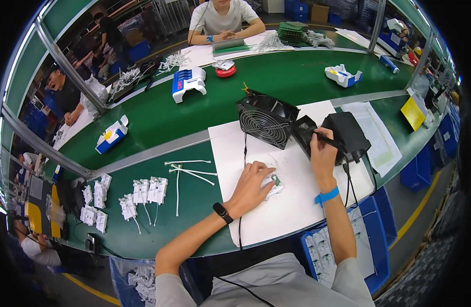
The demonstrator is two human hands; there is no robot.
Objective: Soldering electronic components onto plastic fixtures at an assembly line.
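My left hand [253,185] lies on the white work sheet [256,220], its bent fingers holding a small white plastic part [276,190] with a bit of green circuit board on it. Part of that piece is hidden under the fingers. To the right, my right hand [324,151] is closed around the black handle of a soldering iron [331,139]. The iron's front end points into a black stand [304,128], so its tip is hidden. Beside the stand sits a black power unit [345,134] with cables. Behind my hands stands a black fan [266,118] with a wire guard.
White plastic parts [141,190] and loose white wires [192,171] lie on the green bench at left. Paper sheets [373,135] lie right. Blue bins [381,245] stand below the bench. Across the green conveyor [159,120], carrying blue-and-white housings [188,84], sits a person [225,20].
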